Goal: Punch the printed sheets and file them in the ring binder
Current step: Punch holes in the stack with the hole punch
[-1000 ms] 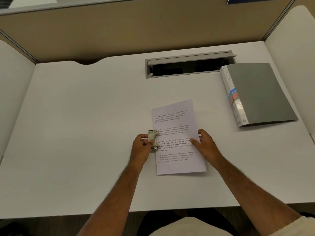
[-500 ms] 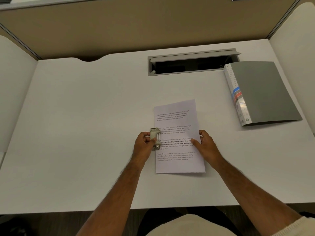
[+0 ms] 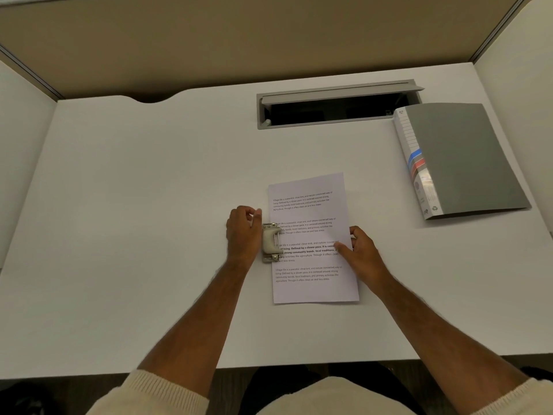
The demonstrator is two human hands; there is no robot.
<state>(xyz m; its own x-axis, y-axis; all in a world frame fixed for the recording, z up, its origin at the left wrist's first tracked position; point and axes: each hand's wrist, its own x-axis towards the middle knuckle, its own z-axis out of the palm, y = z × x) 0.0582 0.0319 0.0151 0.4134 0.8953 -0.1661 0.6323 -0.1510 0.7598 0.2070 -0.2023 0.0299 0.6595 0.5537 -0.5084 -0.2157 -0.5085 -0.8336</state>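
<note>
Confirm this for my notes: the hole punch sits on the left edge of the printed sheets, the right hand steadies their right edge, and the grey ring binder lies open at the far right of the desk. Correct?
Not quite. The head view shows the ring binder lying closed, cover down, at the far right of the desk. The rest stands: the hole punch sits on the left edge of the printed sheets, and the right hand steadies their right edge.

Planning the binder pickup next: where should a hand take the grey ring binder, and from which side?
Probably the near right corner of the ring binder, coming in from the right. It lies flat and closed, spine to the left, and that cover edge seems to lift slightly off the desk, giving fingers a way under. The right hand, now on the printed sheets, is nearer.
</note>
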